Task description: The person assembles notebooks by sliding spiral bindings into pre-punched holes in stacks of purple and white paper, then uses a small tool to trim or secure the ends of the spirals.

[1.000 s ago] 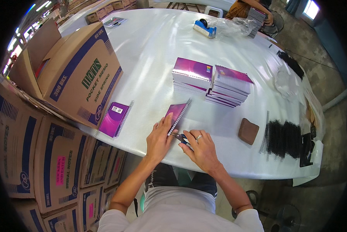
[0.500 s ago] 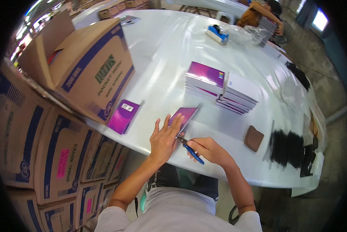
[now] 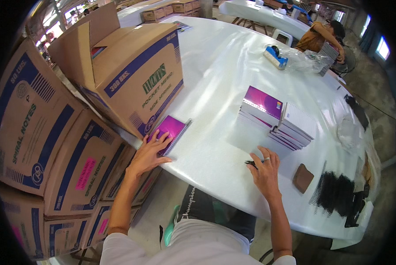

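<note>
At the table's left edge, my left hand (image 3: 147,154) lies with spread fingers on a purple spiral notebook (image 3: 175,126), its coil along the right side. Whether another notebook lies beneath it, I cannot tell. My right hand (image 3: 266,172) is curled low over the table, holding pliers (image 3: 252,163); only the dark jaws show, and the palm hides the handles. Beyond that hand stand two stacks of unbound notebooks, one with a purple cover (image 3: 263,102) on top and the other with white pages (image 3: 298,119) up.
A big open carton (image 3: 140,84) stands behind the notebook, with more cartons (image 3: 70,168) piled at the left. To the right are a brown block (image 3: 303,178) and a heap of black coils (image 3: 334,190). Farther back are a blue tape dispenser (image 3: 276,57) and a seated co-worker (image 3: 317,37).
My left hand has moved left from the table's front middle to the carton, and the notebook worked on there is gone from that spot. My right hand has moved away with the pliers. The view has shifted.
</note>
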{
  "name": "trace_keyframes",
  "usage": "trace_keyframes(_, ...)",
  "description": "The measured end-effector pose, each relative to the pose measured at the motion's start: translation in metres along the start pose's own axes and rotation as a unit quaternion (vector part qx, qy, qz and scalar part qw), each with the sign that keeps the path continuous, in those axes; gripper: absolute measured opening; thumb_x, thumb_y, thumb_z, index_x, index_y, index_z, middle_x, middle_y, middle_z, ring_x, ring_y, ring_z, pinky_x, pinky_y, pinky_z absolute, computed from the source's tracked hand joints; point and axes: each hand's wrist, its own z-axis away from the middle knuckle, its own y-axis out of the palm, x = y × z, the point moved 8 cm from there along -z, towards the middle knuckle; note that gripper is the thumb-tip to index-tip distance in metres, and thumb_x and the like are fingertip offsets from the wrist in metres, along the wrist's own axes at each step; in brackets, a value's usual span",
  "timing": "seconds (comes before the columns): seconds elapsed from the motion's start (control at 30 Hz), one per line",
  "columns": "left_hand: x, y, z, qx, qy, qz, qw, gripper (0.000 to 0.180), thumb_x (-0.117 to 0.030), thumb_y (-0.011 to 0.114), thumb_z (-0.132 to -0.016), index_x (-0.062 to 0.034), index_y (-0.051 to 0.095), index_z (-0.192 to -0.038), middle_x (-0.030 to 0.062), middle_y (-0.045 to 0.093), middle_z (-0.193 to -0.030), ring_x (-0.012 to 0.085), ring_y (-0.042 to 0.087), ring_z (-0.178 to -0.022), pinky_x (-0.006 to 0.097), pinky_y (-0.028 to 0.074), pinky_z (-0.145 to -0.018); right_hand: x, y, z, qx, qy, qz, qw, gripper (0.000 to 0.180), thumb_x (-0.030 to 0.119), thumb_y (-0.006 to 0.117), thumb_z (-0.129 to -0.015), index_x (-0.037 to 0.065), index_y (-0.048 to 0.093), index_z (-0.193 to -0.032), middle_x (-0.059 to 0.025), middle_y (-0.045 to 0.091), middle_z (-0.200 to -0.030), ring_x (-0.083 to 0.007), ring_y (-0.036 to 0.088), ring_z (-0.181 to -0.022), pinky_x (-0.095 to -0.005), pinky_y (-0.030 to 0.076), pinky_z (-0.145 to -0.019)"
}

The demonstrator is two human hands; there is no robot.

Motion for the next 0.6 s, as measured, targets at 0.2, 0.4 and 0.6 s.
trace_keyframes(0.2, -0.067, -0.039, -0.003, -0.132, 0.078, 0.034, 0.988, 0.077, -0.032, 0.072, -0.080, -0.0180, 0.039, -0.148, 0.0082, 0.033, -0.156, 0.0370, 0.020, -0.147, 0.060, 0.015, -0.115, -0.075, -0.112, -0.063, -0.286, 0.032, 0.005, 0.958, 0.020, 0.002, 0.064, -0.086, 0.005, 0.067, -0.105, -0.0120, 0.064, -0.109, -0.0309, 0.059, -0.102, -0.0405, 0.044, -0.088)
trace_keyframes(0.4, -0.210, -0.024, -0.080, -0.140, 0.266, 0.054, 0.952, 0.067, -0.025, 0.069, -0.086, -0.0179, 0.042, -0.147, 0.0057, 0.032, -0.157, 0.0374, 0.016, -0.148, 0.058, 0.014, -0.116, -0.361, -0.073, -0.105, -0.068, 0.312, -0.202, 0.926, 0.024, 0.021, 0.064, -0.090, 0.002, 0.069, -0.104, -0.0088, 0.070, -0.095, -0.0199, 0.065, -0.087, -0.0332, 0.051, -0.075)
trace_keyframes(0.6, -0.283, -0.014, -0.130, -0.133, 0.302, 0.029, 0.943, 0.061, -0.028, 0.062, -0.092, -0.0191, 0.039, -0.148, 0.0041, 0.028, -0.158, 0.0377, 0.014, -0.148, 0.060, 0.014, -0.115, -0.334, 0.035, -0.122, 0.143, 0.081, -0.336, 0.927, 0.043, 0.031, 0.060, -0.093, 0.009, 0.060, -0.130, -0.0113, 0.055, -0.138, -0.0260, 0.058, -0.117, -0.0376, 0.047, -0.098)
